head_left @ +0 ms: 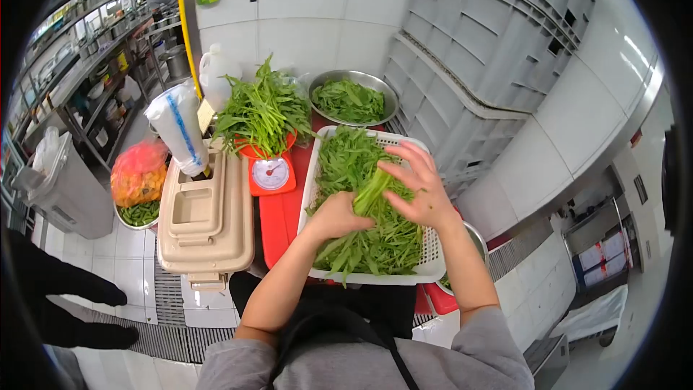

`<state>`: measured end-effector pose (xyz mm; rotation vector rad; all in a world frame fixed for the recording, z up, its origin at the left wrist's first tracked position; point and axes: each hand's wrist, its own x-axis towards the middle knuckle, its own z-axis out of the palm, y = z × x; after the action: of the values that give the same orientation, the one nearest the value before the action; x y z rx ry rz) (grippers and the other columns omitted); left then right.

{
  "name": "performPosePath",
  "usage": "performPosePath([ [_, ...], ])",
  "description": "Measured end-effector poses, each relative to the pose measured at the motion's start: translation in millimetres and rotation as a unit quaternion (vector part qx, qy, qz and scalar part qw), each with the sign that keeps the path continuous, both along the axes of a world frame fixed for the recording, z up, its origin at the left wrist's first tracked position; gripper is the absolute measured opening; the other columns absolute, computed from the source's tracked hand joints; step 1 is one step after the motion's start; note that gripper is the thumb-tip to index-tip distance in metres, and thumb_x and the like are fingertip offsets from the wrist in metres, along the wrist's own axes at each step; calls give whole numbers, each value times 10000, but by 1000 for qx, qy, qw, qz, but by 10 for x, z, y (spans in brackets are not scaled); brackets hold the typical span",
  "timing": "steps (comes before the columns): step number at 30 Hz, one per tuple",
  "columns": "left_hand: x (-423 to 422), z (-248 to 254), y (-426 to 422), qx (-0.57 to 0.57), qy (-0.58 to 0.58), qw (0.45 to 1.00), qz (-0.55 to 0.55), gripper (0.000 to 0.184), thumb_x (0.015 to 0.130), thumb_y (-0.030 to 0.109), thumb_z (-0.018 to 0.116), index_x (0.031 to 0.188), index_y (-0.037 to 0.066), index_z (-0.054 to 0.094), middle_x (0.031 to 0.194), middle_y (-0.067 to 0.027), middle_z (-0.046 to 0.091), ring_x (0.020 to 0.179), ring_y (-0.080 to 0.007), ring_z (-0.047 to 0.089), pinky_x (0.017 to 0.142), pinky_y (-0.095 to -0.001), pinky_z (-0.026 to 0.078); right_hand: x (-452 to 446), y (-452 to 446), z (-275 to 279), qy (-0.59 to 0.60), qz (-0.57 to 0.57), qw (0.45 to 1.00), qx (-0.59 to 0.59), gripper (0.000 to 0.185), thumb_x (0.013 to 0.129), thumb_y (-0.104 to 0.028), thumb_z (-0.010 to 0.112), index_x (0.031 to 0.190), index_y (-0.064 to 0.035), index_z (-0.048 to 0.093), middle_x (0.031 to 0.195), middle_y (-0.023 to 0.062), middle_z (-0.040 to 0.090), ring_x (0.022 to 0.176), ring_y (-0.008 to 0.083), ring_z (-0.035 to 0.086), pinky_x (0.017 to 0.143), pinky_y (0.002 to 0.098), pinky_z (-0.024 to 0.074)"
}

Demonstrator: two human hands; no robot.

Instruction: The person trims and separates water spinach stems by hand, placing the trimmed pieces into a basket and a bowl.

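A white plastic basket point(432, 256) full of leafy greens point(346, 152), which look like water spinach, lies before me. My left hand point(338, 217) is closed around a small bunch of green stems point(372, 193) above the basket, its fingers partly hidden by leaves. My right hand point(422, 191) is at the right side of that bunch, fingers spread and palm facing the stems. Beyond the basket's left side, an orange dial scale point(271, 175) bears a heap of greens point(266, 110). Behind the basket a metal bowl point(394, 105) holds more leaves.
Left of the scale is a beige lidded box point(206, 235) with a roll of plastic bags point(179, 126) on it. Grey crates point(462, 87) stack up at back right. At far left are a bowl of green pieces point(138, 214) and a person's dark-clothed legs point(68, 285).
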<state>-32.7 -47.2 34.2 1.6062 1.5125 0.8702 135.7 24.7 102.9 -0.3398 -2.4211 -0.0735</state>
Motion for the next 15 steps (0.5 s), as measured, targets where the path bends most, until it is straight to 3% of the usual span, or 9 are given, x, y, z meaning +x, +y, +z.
performPosePath([
  [3,51,105,-130,37,233,970,58,327,604,183,649,862,-8,589,767,-164,622,767,-321,607,750,-371,460,-61,-177,15,-192,-9,976,103,584,700,-189,637,1237,-120,416,973,75,594,923,240,561,954,467,301],
  [6,49,-73,-154,182,381,907,7,312,584,169,646,863,38,593,697,-114,603,711,-291,616,779,-357,453,-111,-140,-177,-417,-38,908,4,643,699,-165,623,1275,-94,347,960,101,590,935,257,562,933,456,348],
  [7,23,-7,-198,130,388,912,1,442,570,198,685,978,71,569,803,-118,584,798,-277,601,838,-368,434,-128,-86,-240,-391,-9,920,-21,605,702,-159,618,1248,-80,368,945,112,590,917,269,566,893,440,381],
  [10,-272,96,-430,391,320,844,178,587,564,205,724,1093,67,509,980,-142,541,941,-276,548,875,-401,413,-314,113,-327,-328,41,941,-71,483,717,-141,599,1158,-46,428,910,145,590,855,305,576,774,404,458],
  [12,-485,296,-724,399,322,821,250,616,584,205,737,1127,59,485,1085,-162,480,1041,-311,482,889,-396,409,-579,236,-276,-305,15,950,-71,391,730,-133,584,1088,-33,461,896,167,589,805,329,581,697,395,484],
  [13,-587,345,-852,401,323,809,283,631,594,205,744,1144,55,473,1137,-172,449,1091,-329,449,897,-393,407,-782,280,-163,-235,44,969,-57,311,754,-128,556,1035,-17,481,855,186,592,761,349,582,687,416,476],
  [15,-757,247,-1078,454,199,812,308,561,612,145,731,1112,50,496,1081,-160,487,1012,-299,503,859,-370,431,-1227,496,45,-208,5,968,-142,311,796,-195,535,1034,0,485,826,230,588,809,372,569,709,412,461],
])
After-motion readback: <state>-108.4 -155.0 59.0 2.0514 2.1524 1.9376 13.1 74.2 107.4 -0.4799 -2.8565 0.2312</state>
